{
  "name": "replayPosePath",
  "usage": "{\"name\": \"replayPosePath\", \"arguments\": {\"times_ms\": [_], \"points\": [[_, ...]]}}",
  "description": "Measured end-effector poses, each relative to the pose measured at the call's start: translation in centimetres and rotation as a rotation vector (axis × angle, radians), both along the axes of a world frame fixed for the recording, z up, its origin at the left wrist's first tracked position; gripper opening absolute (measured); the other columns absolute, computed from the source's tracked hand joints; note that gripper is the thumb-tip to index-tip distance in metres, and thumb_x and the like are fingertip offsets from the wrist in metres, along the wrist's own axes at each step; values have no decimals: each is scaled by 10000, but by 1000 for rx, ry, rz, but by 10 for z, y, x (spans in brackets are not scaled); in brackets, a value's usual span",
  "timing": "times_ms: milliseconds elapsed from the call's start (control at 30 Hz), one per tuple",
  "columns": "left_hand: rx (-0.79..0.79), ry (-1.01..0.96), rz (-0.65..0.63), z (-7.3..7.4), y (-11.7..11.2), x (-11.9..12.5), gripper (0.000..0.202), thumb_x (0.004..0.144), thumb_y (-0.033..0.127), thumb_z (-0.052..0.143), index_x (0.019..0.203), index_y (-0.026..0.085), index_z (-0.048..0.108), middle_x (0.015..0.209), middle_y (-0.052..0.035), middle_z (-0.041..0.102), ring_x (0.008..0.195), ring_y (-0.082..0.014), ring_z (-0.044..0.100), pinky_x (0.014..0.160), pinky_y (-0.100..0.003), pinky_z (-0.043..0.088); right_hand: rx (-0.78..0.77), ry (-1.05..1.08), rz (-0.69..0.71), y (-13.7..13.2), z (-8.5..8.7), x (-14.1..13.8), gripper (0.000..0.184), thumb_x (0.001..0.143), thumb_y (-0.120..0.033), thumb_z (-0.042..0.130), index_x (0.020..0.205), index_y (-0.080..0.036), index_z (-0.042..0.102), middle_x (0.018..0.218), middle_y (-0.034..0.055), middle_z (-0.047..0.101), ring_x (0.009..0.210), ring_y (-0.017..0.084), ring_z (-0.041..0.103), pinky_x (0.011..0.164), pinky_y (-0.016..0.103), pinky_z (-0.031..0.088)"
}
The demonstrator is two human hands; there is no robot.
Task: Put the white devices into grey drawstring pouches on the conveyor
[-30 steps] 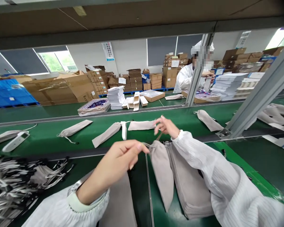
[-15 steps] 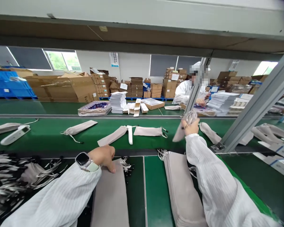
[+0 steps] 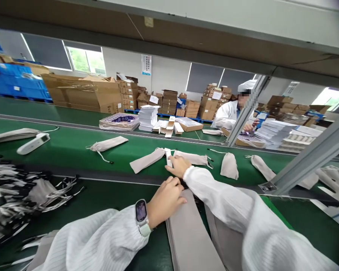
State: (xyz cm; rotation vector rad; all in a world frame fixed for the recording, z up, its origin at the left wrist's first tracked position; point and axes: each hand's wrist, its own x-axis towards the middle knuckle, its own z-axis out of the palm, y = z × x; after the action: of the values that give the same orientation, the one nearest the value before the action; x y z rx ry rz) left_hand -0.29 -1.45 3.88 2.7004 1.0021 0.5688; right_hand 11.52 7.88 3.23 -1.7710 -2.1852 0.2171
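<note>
The person's right hand (image 3: 178, 166) reaches out over the green conveyor belt (image 3: 67, 150), fingers loosely curled onto a small white oblong device (image 3: 168, 157) lying between two beige drawstring cloth pouches (image 3: 147, 160); whether it grips the device I cannot tell. The left hand (image 3: 165, 200), with a smartwatch (image 3: 141, 215) on its wrist, rests fingers-down on the top of a grey flat stack of pouches (image 3: 190, 235) at the near edge.

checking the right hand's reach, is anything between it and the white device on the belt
Nothing visible stands between them. The right hand is already at the white device, fingers on its near end, with grey pouches lying beside it. The left hand rests apart on the pouch stack.
</note>
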Motion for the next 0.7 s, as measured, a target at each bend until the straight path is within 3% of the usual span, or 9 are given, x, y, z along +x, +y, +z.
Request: {"name": "replayPosePath", "arguments": {"times_ms": [100, 233, 367, 467, 500, 567, 633, 700], "points": [[121, 102, 108, 5, -6, -2, 61, 777, 202, 472, 786, 160, 515, 801, -51, 454, 816, -217, 420, 671, -317, 375, -43, -38, -102, 30, -8, -14, 500, 674, -342, 562, 1096, -136, 389, 967, 144, 488, 923, 287, 445, 739, 385, 347], [206, 199, 141, 8, -16, 0, 117, 767, 78, 395, 767, 157, 482, 774, -60, 442, 765, -213, 421, 596, -299, 381, -138, -53, -188, 50, -2, 5, 416, 672, -171, 560, 1054, -127, 401, 851, 86, 538, 762, 191, 522, 632, 280, 404], [241, 296, 146, 11, -25, 5, 297, 629, -83, 342, 778, 140, 470, 780, -66, 449, 746, -218, 420, 591, -304, 380, -116, -67, -226, 20, 17, 45, 407, 650, -144, 567, 1032, -184, 434, 822, 53, 542, 743, 187, 529, 635, 258, 405], [218, 310, 166, 11, -26, 6, 359, 582, -112, 323, 799, 131, 474, 786, -72, 462, 735, -220, 426, 576, -301, 371, 64, -73, -293, -17, 34, 76, 524, 706, -92, 452, 1183, -222, 280, 1001, 102, 469, 937, 253, 450, 768, 368, 351], [220, 321, 171, 11, -24, 4, 337, 592, -106, 330, 786, 126, 480, 768, -75, 468, 728, -223, 427, 582, -309, 366, 181, 15, -324, -27, 39, 84, 537, 723, -101, 426, 1206, -228, 230, 1024, 102, 452, 962, 252, 433, 792, 388, 338], [230, 338, 151, 10, -21, 0, 263, 623, -75, 359, 742, 122, 487, 725, -76, 477, 728, -231, 423, 609, -331, 349, 361, 404, -303, -44, 46, 94, 567, 736, -161, 442, 1223, -225, 158, 984, 82, 469, 923, 230, 461, 790, 392, 363], [203, 309, 93, 13, -18, -6, 183, 681, -16, 388, 711, 139, 481, 698, -60, 485, 731, -228, 418, 615, -333, 329, 370, 884, -164, -55, 51, 92, 641, 705, -250, 524, 1217, -242, 139, 906, 41, 488, 837, 204, 504, 716, 367, 434], [134, 229, 19, 20, -16, -10, 134, 778, 85, 373, 723, 164, 467, 704, -32, 495, 734, -207, 417, 611, -310, 317, 271, 1197, 15, -63, 55, 81, 700, 666, -303, 582, 1212, -288, 145, 866, 12, 478, 771, 184, 522, 622, 330, 479]]}}
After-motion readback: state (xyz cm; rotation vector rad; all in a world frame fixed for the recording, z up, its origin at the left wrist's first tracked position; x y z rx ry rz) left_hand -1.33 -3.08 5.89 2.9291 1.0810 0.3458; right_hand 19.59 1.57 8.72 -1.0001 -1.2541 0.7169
